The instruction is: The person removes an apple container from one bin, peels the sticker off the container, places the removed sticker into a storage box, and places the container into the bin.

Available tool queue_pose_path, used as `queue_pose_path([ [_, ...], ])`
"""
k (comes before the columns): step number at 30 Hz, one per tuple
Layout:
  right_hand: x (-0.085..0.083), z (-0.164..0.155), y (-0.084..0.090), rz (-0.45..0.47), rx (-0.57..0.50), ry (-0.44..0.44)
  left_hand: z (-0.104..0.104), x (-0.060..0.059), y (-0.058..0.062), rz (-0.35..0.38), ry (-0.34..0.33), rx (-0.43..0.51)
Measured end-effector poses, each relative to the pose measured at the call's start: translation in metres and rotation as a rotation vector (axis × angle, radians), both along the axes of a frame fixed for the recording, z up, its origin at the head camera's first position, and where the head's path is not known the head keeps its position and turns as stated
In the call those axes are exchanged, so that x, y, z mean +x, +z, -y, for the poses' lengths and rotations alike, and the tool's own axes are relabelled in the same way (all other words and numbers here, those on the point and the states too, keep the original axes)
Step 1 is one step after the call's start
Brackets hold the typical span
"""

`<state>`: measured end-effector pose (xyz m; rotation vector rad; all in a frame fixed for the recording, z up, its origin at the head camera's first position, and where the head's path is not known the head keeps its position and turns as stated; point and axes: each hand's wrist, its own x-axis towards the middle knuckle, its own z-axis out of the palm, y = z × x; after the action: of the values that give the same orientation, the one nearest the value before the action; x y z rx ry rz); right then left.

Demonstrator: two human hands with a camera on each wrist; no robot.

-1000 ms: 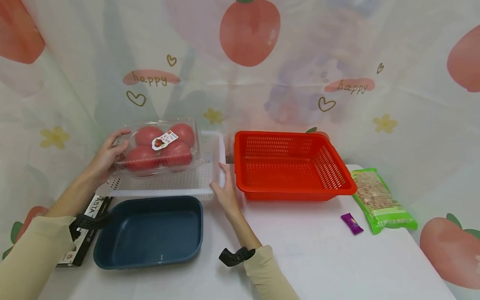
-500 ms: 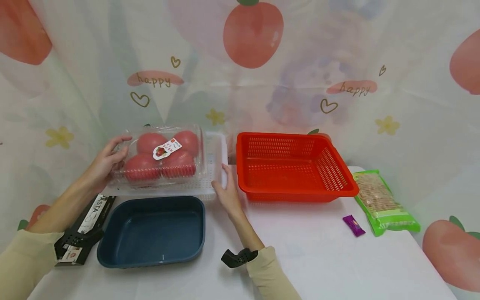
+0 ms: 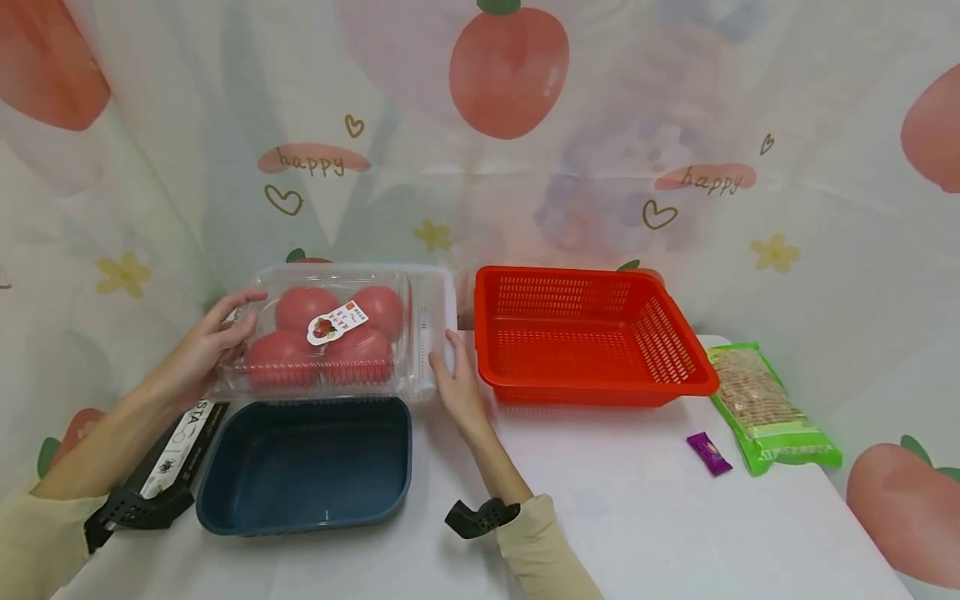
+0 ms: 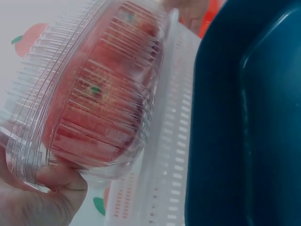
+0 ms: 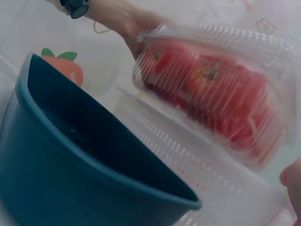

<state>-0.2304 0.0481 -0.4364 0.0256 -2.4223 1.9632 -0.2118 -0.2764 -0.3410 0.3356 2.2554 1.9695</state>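
- Our left hand (image 3: 202, 350) grips the left end of the tomato box (image 3: 322, 337), fingers (image 3: 243, 302) curled over its lid and thumb (image 4: 63, 186) under the rim.
- We see the tomato box inside the white basket (image 3: 438, 321), tilted, its left end raised.
- Our right hand (image 3: 457, 387) rests on the white basket's right edge, fingers straight and together.
- The blue tub (image 3: 303, 467) sits just in front of the white basket; the red basket (image 3: 588, 337) stands just to its right.
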Motion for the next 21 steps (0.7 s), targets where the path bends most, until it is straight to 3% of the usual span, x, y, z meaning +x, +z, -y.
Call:
queue_pose_path([
  [9, 0.008, 0.001, 0.015, -0.175, 0.048, -0.065, 0.001, 0.012, -0.002, -0.002, 0.004, -0.066],
  [17, 0.024, 0.001, 0.041, -0.288, 0.004, -0.008, -0.002, 0.024, -0.004, 0.040, 0.051, -0.118],
  [21, 0.035, 0.001, 0.057, -0.301, 0.027, 0.017, -0.009, 0.030, -0.007, 0.016, 0.074, -0.128],
])
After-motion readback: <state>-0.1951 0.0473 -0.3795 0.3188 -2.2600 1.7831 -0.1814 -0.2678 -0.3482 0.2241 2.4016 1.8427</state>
